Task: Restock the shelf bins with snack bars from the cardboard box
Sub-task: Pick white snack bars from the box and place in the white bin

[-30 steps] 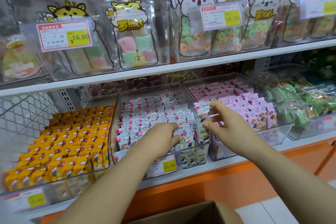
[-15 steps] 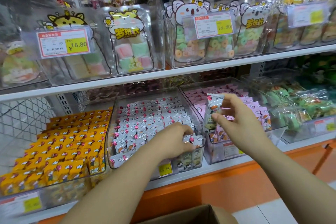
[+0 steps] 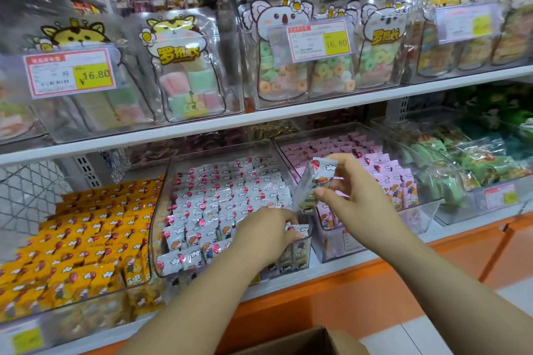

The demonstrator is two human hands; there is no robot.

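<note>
Item: snack bar (image 3: 314, 181), white foil wrapper with red balloon and cartoon figure. It is tilted over the divide between the white-bar bin (image 3: 161, 204) and the pink bin (image 3: 427, 210).
Right hand (image 3: 360, 199): pinches it lightly.
Left hand (image 3: 268, 233): curled among the front packets; whether it grips one is unclear.
Risk: the loose pinch could drop the bar into the pink bin.

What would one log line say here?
right hand: pinches white snack bar | left hand: touches bars in middle bin | cardboard box: below

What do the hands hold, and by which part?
Right hand pinches one white snack bar along its right edge. Left hand rests among bars in the middle bin; grip unclear.
</note>
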